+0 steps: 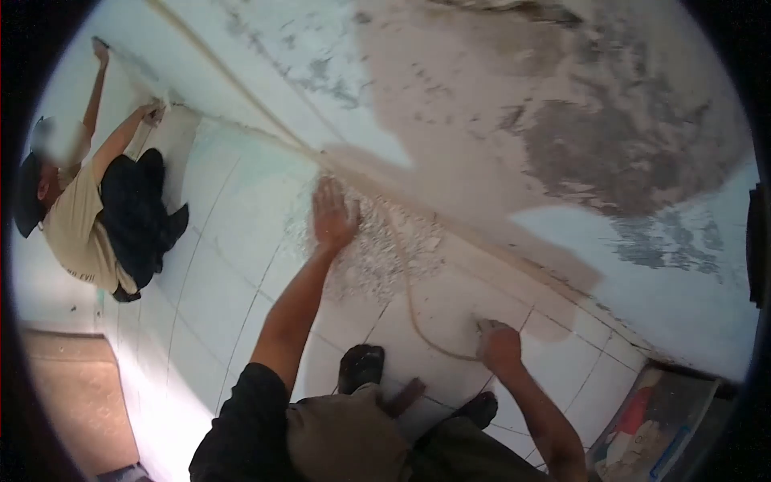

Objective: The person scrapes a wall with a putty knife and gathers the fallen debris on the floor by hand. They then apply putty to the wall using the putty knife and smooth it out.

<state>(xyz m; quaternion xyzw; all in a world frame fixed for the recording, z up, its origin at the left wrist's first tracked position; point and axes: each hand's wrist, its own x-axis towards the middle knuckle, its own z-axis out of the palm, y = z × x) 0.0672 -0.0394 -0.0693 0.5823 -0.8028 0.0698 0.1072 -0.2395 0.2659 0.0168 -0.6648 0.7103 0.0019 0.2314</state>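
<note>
Rubble [377, 257] gathering seems in hand: left hand [333, 215] spread flat on it, right hand [499, 345] fisted round hose [411, 309]; next needs a raking pull.

Peeling wall [562, 120], white tiled floor [217, 281]

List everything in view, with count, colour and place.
wall: one, white with bare patches, top
floor tiles: many, white, below the wall
paint chips: one pile, whitish, at the wall's foot
hose: one, cream, along the wall's foot
mat: one, brown, lower left
box: one, multicoloured, lower right
other person: one, beige shirt, black trousers, far left
shoes: two, black, bottom centre
left hand: one, flat on the paint chips
right hand: one, closed on the hose
</note>
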